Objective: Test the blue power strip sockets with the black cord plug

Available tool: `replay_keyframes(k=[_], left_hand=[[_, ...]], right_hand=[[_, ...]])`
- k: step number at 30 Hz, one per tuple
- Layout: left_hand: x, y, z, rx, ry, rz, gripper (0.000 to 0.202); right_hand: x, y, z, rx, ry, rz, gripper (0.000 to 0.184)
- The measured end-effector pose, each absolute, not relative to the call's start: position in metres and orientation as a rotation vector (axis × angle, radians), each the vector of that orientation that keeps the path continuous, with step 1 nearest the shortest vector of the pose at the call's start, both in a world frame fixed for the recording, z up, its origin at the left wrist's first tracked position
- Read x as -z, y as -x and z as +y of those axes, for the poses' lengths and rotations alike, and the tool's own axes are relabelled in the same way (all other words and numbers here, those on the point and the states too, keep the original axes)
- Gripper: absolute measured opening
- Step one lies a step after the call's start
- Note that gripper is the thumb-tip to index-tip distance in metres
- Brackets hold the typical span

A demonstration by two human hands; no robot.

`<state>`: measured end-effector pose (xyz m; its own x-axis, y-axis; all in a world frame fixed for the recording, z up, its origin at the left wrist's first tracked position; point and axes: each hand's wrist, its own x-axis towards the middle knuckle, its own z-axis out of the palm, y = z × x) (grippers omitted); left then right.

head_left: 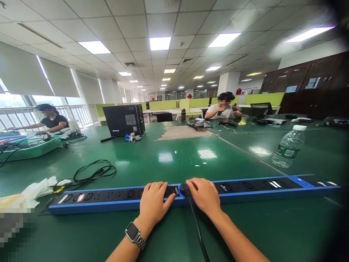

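A long blue power strip [109, 206] with black socket panels lies across the green table in front of me. My left hand [154, 201] is over the strip left of its middle, fingers curled across the top toward the far side and thumb pointing right. Just right of that thumb, my right hand [206, 197] grips a black plug [184, 189] against the strip. How deep the plug sits in its socket is hidden. Its black cord [197, 227] runs down toward me between my forearms.
Behind the strip lies a coiled black cable [94, 174]. A water bottle [289, 147] stands at right, a computer tower [124, 120] farther back. Left are a green basket [40, 148] and crumpled white wrapping [38, 191]. Two people [50, 118] sit at the table, one left, one across.
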<state>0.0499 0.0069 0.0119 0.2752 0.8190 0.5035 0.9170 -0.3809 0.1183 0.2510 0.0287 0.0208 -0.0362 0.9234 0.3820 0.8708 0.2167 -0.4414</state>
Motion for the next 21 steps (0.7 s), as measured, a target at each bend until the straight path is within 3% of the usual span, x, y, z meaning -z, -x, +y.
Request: replay_keyframes(k=[21], left_hand=[[-0.0077,-0.0502,0.0086,0.759,2.321,-1.609,0.038]], right_hand=[[-0.0222,-0.2523,0.0294,-0.204,1.585,-1.88,0.046]])
